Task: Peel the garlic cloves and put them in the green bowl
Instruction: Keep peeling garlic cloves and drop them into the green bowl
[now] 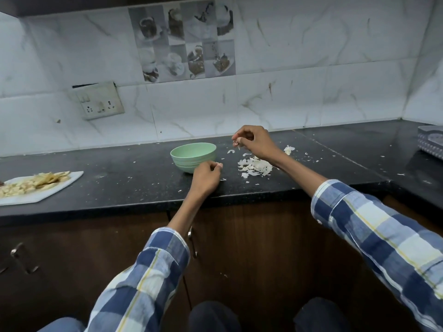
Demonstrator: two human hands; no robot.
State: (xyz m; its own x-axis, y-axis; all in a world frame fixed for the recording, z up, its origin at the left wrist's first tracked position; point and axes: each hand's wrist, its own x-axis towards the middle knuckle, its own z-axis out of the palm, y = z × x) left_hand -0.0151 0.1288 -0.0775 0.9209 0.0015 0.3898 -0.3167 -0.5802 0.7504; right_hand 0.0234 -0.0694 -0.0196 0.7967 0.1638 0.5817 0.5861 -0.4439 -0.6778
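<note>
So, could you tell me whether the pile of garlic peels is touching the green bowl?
Apart. The head view shows bare black counter between the green bowl and the pile of garlic peels.

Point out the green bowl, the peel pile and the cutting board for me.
green bowl [191,153]: head view, on its near outer wall.
peel pile [256,167]: head view, middle of the heap.
cutting board [40,194]: head view, bare near edge.

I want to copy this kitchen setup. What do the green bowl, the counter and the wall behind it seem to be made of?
Green bowl: probably matte plastic or a fibre composite; flat pastel colour, dull sheen, ridged lower wall.
Counter: looks like polished black granite or similar stone; dark, finely speckled, with a seam line on the right.
Wall: glossy ceramic tiles printed like white marble; grey veins, grout lines.
</note>
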